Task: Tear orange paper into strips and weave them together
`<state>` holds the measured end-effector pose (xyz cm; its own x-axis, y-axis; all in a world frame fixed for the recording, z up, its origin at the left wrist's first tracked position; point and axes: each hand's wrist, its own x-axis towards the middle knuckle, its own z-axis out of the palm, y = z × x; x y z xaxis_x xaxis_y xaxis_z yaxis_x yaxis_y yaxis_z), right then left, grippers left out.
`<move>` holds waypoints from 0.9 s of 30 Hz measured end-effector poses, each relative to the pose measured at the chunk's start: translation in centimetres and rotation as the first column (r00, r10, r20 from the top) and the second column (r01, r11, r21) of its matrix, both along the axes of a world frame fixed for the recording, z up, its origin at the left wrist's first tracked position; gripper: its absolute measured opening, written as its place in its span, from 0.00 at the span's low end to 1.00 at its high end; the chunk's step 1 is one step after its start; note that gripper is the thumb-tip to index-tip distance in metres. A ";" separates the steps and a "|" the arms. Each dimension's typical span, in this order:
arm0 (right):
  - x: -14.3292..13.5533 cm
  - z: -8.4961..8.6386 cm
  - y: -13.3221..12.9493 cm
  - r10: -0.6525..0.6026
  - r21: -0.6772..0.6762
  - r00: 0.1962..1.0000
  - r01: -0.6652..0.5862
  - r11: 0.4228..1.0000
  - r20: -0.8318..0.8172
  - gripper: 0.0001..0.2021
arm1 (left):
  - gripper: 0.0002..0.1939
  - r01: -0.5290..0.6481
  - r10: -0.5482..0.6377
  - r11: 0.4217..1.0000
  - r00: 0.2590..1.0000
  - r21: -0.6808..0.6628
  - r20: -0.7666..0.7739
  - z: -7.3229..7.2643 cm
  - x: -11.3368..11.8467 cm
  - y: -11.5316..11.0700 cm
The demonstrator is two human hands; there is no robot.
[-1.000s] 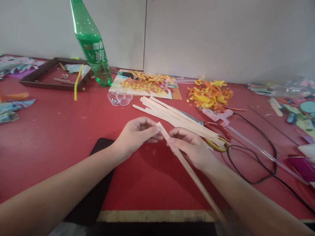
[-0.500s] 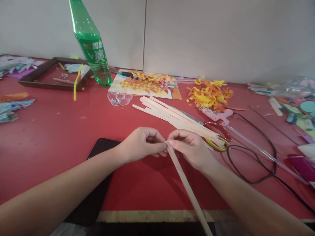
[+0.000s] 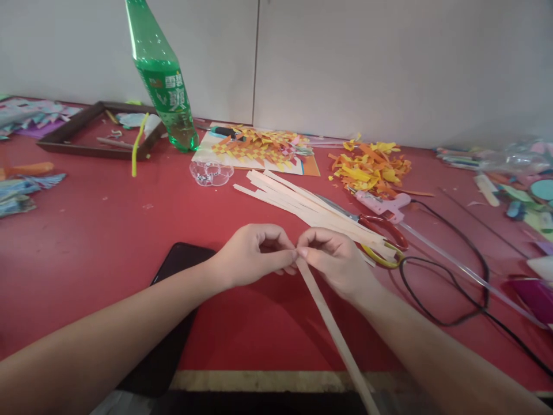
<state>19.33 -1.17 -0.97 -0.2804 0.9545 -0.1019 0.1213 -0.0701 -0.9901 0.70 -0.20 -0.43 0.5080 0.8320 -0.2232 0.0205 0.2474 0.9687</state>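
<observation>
A long, pale paper strip slants down from my fingertips past the front edge of the red table. My left hand pinches its upper end between thumb and fingers. Touching it from the right, my right hand pinches the same end. The strip's very tip is hidden by my fingers. Just behind my hands lies a pile of pale strips, partly over scissors with red and yellow handles.
A green bottle stands at the back beside a dark frame. Orange and yellow paper scraps lie behind a pink glue gun with a black cord. A black phone-like slab lies under my left forearm.
My left thumb has moved slightly up and right, closer to my right thumb, covering more of the strip's end. The whole view has shifted slightly.
</observation>
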 end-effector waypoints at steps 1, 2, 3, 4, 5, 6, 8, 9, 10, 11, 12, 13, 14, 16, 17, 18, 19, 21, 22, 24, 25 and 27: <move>0.0 0.0 0.0 -0.007 0.005 1.000 0.007 1.000 0.010 0.04 | 0.10 -0.030 0.030 1.000 0.999 -0.004 0.019 0.1 0.0 0.0; 0.0 0.1 0.0 -0.012 0.010 1.000 0.012 1.000 0.017 0.04 | 0.09 -0.060 0.060 0.998 0.997 -0.001 0.037 0.1 0.0 0.0; 0.0 0.1 0.1 -0.015 0.013 1.000 0.014 1.000 0.025 0.05 | 0.09 -0.088 0.088 0.996 0.995 0.007 0.053 0.2 0.0 0.0; 0.0 0.1 0.1 -0.018 0.014 0.999 0.018 1.000 0.032 0.05 | 0.09 -0.110 0.109 0.994 0.992 0.019 0.062 0.2 -0.1 0.0; 0.0 0.2 0.1 -0.023 0.015 0.999 0.023 1.000 0.037 0.05 | 0.08 -0.126 0.124 0.991 0.990 0.034 0.062 0.2 -0.1 0.0; 0.0 0.2 0.1 -0.027 0.015 0.999 0.027 1.000 0.041 0.05 | 0.08 -0.144 0.141 0.988 0.988 0.051 0.057 0.2 -0.1 0.1; 0.0 0.2 0.1 -0.031 0.009 0.998 0.030 1.000 0.048 0.04 | 0.09 -0.195 0.192 0.977 0.980 0.080 0.048 0.2 -0.2 0.2; 0.0 0.2 0.1 -0.031 0.002 0.998 0.031 1.000 0.048 0.04 | 0.09 -0.223 0.219 0.971 0.975 0.091 0.044 0.2 -0.3 0.3; 0.0 0.1 0.1 -0.029 -0.008 0.998 0.029 1.000 0.047 0.03 | 0.10 -0.248 0.245 0.964 0.969 0.098 0.041 0.1 -0.3 0.4; 0.1 0.0 0.1 -0.026 -0.019 0.999 0.027 0.999 0.046 0.03 | 0.11 -0.270 0.267 0.958 0.963 0.099 0.041 0.1 -0.4 0.4; 0.1 0.0 0.1 -0.023 -0.030 0.999 0.025 0.999 0.045 0.03 | 0.11 -0.284 0.282 0.954 0.959 0.094 0.042 0.0 -0.5 0.5; 0.1 -0.1 0.1 -0.024 -0.039 0.999 0.026 0.999 0.046 0.03 | 0.11 -0.297 0.295 0.951 0.955 0.086 0.042 0.0 -0.5 0.6; 0.1 -0.1 0.1 -0.023 -0.048 0.998 0.025 0.999 0.051 0.03 | 0.11 -0.314 0.312 0.946 0.949 0.077 0.044 -0.1 -0.6 0.8; 0.0 -0.1 0.1 -0.017 -0.054 0.997 0.021 0.998 0.071 0.03 | 0.11 -0.377 0.374 0.925 0.926 0.054 0.056 -0.3 -0.7 1.1; 0.0 0.0 0.1 -0.015 -0.049 0.996 0.019 0.999 0.086 0.03 | 0.10 -0.419 0.415 0.907 0.907 0.040 0.068 -0.4 -0.8 1.3; -0.1 0.1 0.1 -0.015 -0.041 0.995 0.019 0.999 0.102 0.03 | 0.10 -0.463 0.460 0.886 0.884 0.025 0.085 -0.4 -0.9 1.5; -0.2 0.2 0.1 -0.015 -0.030 0.993 0.019 0.999 0.116 0.03 | 0.10 -0.512 0.508 0.859 0.855 0.009 0.104 -0.5 -1.0 1.7; -0.2 0.4 0.0 -0.016 -0.014 0.990 0.018 1.000 0.139 0.03 | 0.09 -0.601 0.598 0.799 0.790 -0.026 0.137 -0.5 -1.2 2.1; -0.3 0.4 0.0 -0.013 -0.014 0.989 0.015 1.000 0.144 0.03 | 0.09 -0.635 0.633 0.771 0.759 -0.041 0.152 -0.5 -1.3 2.3; -0.2 0.3 0.0 -0.009 -0.024 0.990 0.012 1.000 0.143 0.03 | 0.11 -0.669 0.669 0.740 0.721 -0.070 0.183 -0.4 -1.4 2.3; -0.2 0.2 0.0 -0.012 -0.032 0.990 0.016 0.999 0.137 0.03 | 0.12 -0.655 0.658 0.750 0.728 -0.087 0.193 -0.4 -1.4 2.3; -0.2 -0.1 0.0 -0.034 -0.037 0.993 0.038 0.999 0.110 0.03 | 0.15 -0.534 0.549 0.836 0.817 -0.127 0.177 -0.2 -1.2 2.0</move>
